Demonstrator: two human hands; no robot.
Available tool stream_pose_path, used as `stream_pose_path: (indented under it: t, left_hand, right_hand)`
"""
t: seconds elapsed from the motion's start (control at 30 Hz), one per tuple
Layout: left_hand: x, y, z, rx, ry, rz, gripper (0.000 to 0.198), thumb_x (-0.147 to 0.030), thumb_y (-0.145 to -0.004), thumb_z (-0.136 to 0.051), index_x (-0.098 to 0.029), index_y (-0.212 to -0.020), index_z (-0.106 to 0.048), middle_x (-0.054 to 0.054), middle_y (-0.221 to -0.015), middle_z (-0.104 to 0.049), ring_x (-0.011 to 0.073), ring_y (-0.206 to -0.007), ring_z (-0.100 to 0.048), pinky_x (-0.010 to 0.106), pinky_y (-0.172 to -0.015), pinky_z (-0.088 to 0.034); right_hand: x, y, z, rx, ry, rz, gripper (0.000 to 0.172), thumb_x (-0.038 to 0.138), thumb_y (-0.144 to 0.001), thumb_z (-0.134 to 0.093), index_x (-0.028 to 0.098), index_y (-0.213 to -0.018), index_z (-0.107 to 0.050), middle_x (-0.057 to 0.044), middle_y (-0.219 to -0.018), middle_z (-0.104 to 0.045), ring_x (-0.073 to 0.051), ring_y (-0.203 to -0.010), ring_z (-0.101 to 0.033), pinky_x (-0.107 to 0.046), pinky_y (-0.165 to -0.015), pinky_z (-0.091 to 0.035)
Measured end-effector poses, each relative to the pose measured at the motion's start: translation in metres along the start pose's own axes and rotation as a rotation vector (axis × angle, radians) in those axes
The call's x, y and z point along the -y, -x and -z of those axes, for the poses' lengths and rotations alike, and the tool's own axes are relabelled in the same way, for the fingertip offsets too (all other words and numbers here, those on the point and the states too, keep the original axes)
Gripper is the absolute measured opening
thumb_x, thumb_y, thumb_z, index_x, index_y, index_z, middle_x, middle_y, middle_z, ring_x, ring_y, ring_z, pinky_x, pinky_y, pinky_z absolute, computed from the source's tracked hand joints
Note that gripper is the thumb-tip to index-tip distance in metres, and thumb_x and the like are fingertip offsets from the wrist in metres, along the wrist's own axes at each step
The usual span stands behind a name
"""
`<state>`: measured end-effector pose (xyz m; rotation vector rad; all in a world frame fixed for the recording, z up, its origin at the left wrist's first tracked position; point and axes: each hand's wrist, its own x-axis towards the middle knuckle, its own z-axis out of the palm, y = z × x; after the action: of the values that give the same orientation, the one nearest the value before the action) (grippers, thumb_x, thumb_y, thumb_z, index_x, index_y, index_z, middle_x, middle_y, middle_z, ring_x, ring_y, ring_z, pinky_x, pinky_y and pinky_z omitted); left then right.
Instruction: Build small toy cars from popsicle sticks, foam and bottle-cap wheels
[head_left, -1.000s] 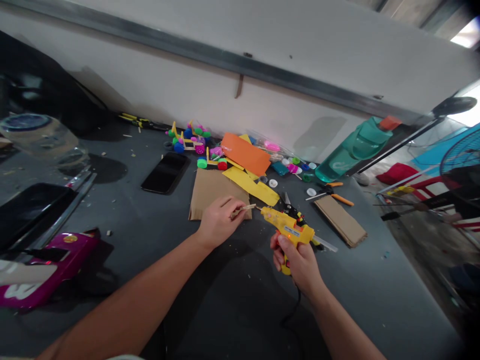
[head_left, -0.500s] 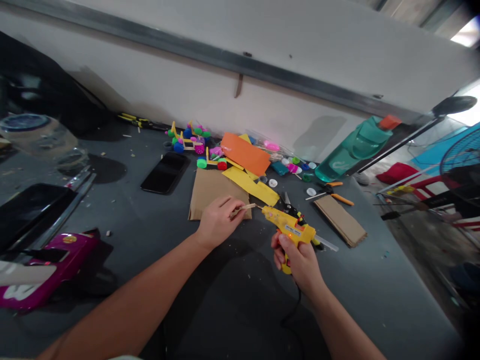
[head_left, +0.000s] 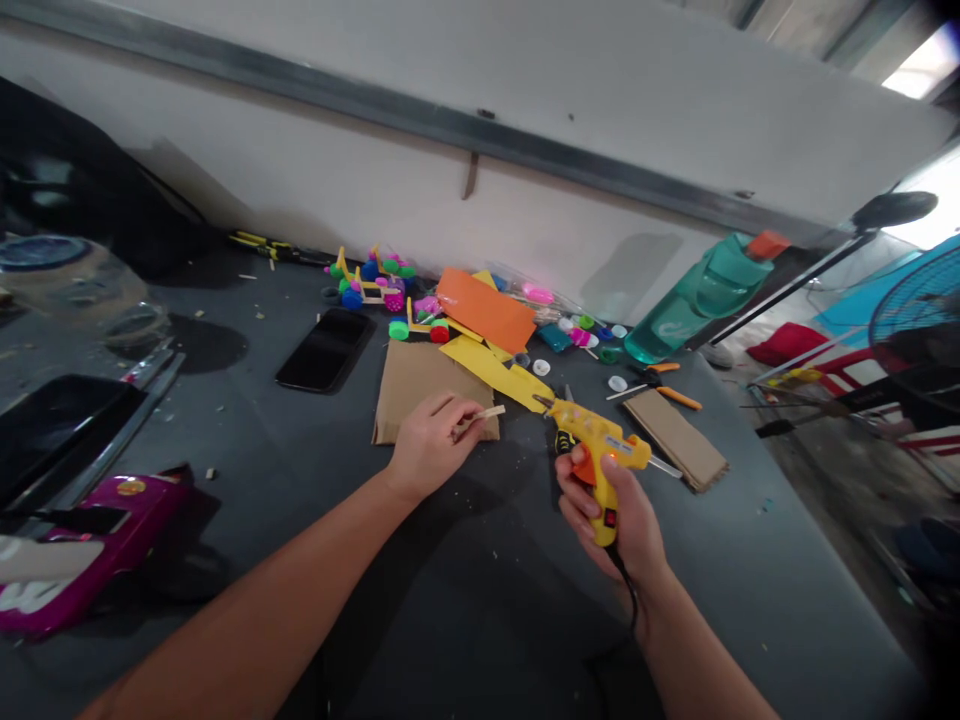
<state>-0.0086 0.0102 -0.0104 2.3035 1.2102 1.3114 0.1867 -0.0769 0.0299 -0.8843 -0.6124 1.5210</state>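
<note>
Our left hand [head_left: 429, 445]: grip pinching thin stick [head_left: 493, 411] near cardboard sheet [head_left: 409, 385] | our right hand [head_left: 630, 520]: grip wrapped around yellow glue gun [head_left: 592, 430], apart from stick.

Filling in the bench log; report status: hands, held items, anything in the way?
Left hand: pinching thin wooden piece. Right hand: gripping yellow glue gun, apart from the piece. Nothing seen between; close by: cardboard sheet, yellow strip.
</note>
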Motion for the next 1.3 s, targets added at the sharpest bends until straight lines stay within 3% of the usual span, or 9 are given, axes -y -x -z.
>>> stream_pose_path:
  t: [0.13, 0.23, 0.43, 0.8, 0.97, 1.1, 1.17, 1.23, 1.3]
  left_hand:
    - [0.007, -0.004, 0.006, -0.051, -0.116, 0.026, 0.013, -0.026, -0.084, -0.052, -0.018, -0.086, -0.062, 0.003, -0.074, -0.058, 0.0154, -0.072, -0.055, 0.028, -0.067, -0.045]
    - [0.021, -0.009, 0.012, -0.114, -0.311, 0.074, 0.012, -0.027, -0.083, -0.053, -0.019, -0.082, -0.062, 0.005, -0.076, -0.061, 0.019, -0.076, -0.055, 0.03, -0.067, -0.043]
    - [0.046, -0.014, 0.013, -0.017, -0.514, 0.003, 0.018, -0.027, -0.082, -0.053, -0.019, -0.072, -0.064, 0.006, -0.067, -0.06, 0.0217, -0.071, -0.052, 0.036, -0.07, -0.04]
    - [0.055, -0.012, 0.009, 0.076, -0.538, -0.042, 0.016, -0.022, -0.08, -0.052, -0.019, -0.084, -0.067, 0.008, -0.072, -0.063, 0.0224, -0.072, -0.055, 0.036, -0.07, -0.04]
    - [0.043, -0.015, 0.015, -0.076, -0.49, 0.053, 0.022, -0.022, -0.078, -0.054, -0.016, -0.099, -0.062, 0.011, -0.085, -0.062, 0.0259, -0.082, -0.054, 0.038, -0.074, -0.041]
    - [0.007, -0.01, 0.015, -0.169, -0.208, 0.135, 0.015, -0.027, -0.083, -0.049, -0.018, -0.087, -0.061, 0.006, -0.077, -0.061, 0.02, -0.072, -0.053, 0.033, -0.07, -0.042]
    - [-0.015, -0.003, 0.007, 0.031, 0.064, 0.216, 0.023, -0.034, -0.086, -0.045, -0.019, -0.08, -0.061, 0.002, -0.066, -0.059, 0.0158, -0.059, -0.052, 0.028, -0.059, -0.041]
    - [-0.034, 0.006, -0.005, 0.355, 0.395, 0.364, 0.037, -0.042, -0.088, -0.039, -0.019, -0.069, -0.061, 0.002, -0.061, -0.06, 0.0159, -0.059, -0.055, 0.026, -0.055, -0.041]
    - [-0.047, 0.012, -0.017, 0.549, 0.638, 0.523, 0.042, -0.05, -0.085, -0.04, -0.017, -0.07, -0.062, 0.003, -0.065, -0.062, 0.0168, -0.062, -0.058, 0.025, -0.054, -0.043]
  right_hand:
    - [0.012, -0.003, 0.01, 0.021, -0.314, -0.048, 0.022, 0.034, -0.085, -0.047, 0.017, -0.089, -0.058, -0.001, -0.076, -0.055, -0.002, -0.042, -0.03, -0.006, -0.033, -0.033]
    - [0.014, -0.004, 0.012, 0.035, -0.402, -0.075, 0.028, 0.035, -0.088, -0.042, 0.014, -0.097, -0.058, -0.003, -0.081, -0.058, -0.001, -0.042, -0.032, -0.005, -0.035, -0.035]
    - [0.001, -0.007, 0.005, 0.0, -0.291, -0.133, 0.03, 0.041, -0.085, -0.046, 0.016, -0.093, -0.06, -0.003, -0.079, -0.058, -0.003, -0.043, -0.033, -0.011, -0.035, -0.034]
    - [-0.011, -0.009, -0.003, 0.049, -0.121, -0.069, 0.038, 0.051, -0.084, -0.043, 0.019, -0.092, -0.06, -0.002, -0.078, -0.051, -0.008, -0.051, -0.036, -0.019, -0.044, -0.036]
    - [-0.012, -0.009, -0.002, 0.053, -0.122, -0.023, 0.036, 0.049, -0.084, -0.046, 0.018, -0.095, -0.06, -0.002, -0.08, -0.054, -0.008, -0.05, -0.036, -0.019, -0.044, -0.035]
    - [-0.015, -0.011, -0.001, -0.022, -0.055, 0.007, 0.037, 0.052, -0.084, -0.046, 0.018, -0.09, -0.06, -0.003, -0.073, -0.06, -0.009, -0.051, -0.045, -0.021, -0.048, -0.038]
    - [-0.017, -0.013, -0.001, -0.097, -0.015, 0.016, 0.039, 0.055, -0.082, -0.048, 0.018, -0.089, -0.06, -0.003, -0.072, -0.063, -0.012, -0.057, -0.052, -0.023, -0.053, -0.043]
    - [-0.02, -0.015, -0.002, -0.155, -0.001, 0.031, 0.039, 0.056, -0.08, -0.05, 0.019, -0.09, -0.06, -0.004, -0.078, -0.066, -0.014, -0.063, -0.057, -0.025, -0.057, -0.046]
    - [-0.023, -0.016, -0.005, -0.177, 0.018, 0.046, 0.04, 0.056, -0.08, -0.05, 0.02, -0.092, -0.06, -0.005, -0.086, -0.068, -0.015, -0.065, -0.06, -0.026, -0.058, -0.048]
